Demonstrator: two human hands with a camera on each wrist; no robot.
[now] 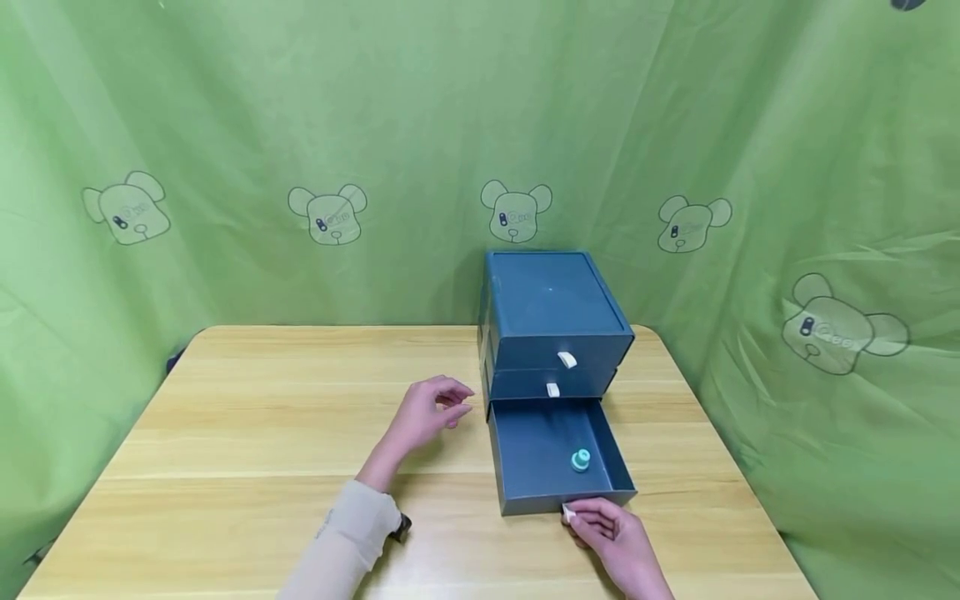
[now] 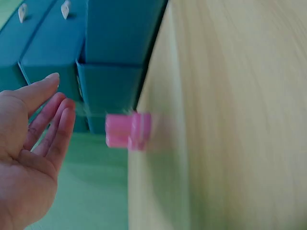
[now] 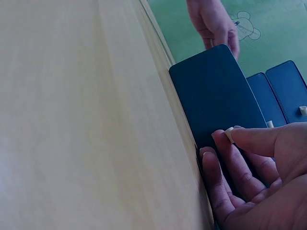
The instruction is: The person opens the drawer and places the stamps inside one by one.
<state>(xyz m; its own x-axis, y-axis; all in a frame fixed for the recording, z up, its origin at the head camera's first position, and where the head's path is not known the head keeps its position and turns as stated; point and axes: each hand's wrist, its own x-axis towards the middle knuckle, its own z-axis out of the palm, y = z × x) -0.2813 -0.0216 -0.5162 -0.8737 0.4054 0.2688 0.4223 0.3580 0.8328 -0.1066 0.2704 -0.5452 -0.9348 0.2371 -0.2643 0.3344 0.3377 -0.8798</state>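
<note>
My right hand (image 1: 611,537) pinches the small white pull tab (image 3: 229,134) on the front of the bottom drawer (image 1: 525,505) between thumb and fingers. This drawer stands pulled out of a dark blue drawer cabinet (image 1: 555,292). Inside it is a small teal knob-like piece (image 1: 581,460) with a wide round base. My left hand (image 1: 431,408) hovers left of the cabinet, fingers loosely bent and holding nothing. In the left wrist view a blurred pink piece (image 2: 128,131) stands on the table near the cabinet's side, apart from that hand; the head view does not show it.
Two upper drawers, each with a white tab (image 1: 567,360), are pushed in. The cabinet stands toward the back right of a light wood table (image 1: 262,433). A green curtain (image 1: 420,125) with bear-head prints hangs behind and along both sides.
</note>
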